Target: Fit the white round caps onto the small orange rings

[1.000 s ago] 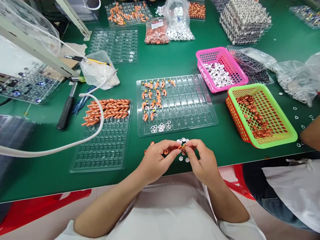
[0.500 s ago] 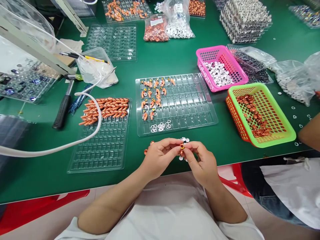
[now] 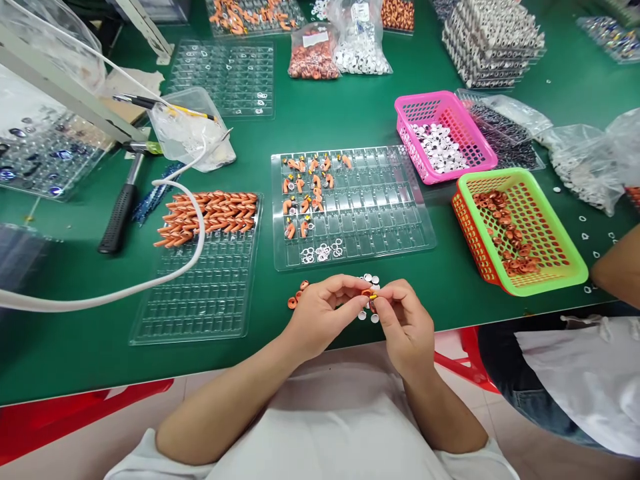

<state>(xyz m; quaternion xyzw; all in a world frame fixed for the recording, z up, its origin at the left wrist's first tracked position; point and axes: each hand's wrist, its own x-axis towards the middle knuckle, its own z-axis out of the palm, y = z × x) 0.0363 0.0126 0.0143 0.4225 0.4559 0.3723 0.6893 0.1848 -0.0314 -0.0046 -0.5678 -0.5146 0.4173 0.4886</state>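
Observation:
Near the table's front edge, my left hand (image 3: 320, 312) and my right hand (image 3: 407, 323) meet fingertip to fingertip. Between them they pinch a small orange and yellow piece (image 3: 372, 297), partly covered by the fingers. White discs (image 3: 369, 277) lie around and behind the fingertips. Several orange pieces (image 3: 293, 303) rest beside my left hand. Beyond the hands is a clear tray (image 3: 370, 230), with orange and yellow parts (image 3: 317, 181) in its left compartments and white rings (image 3: 323, 251) along its near edge.
Left stands a tray (image 3: 195, 307) with orange pieces, crossed by a white cable (image 3: 197, 250); a hammer (image 3: 120, 217) lies beyond. At right are a pink basket (image 3: 485, 148) and a green basket (image 3: 567, 267). Another person's arm (image 3: 617, 267) shows at the right edge.
The held piece has turned and moved slightly right, showing more yellow. My right hand's fingers have shifted around it. The view has shifted slightly.

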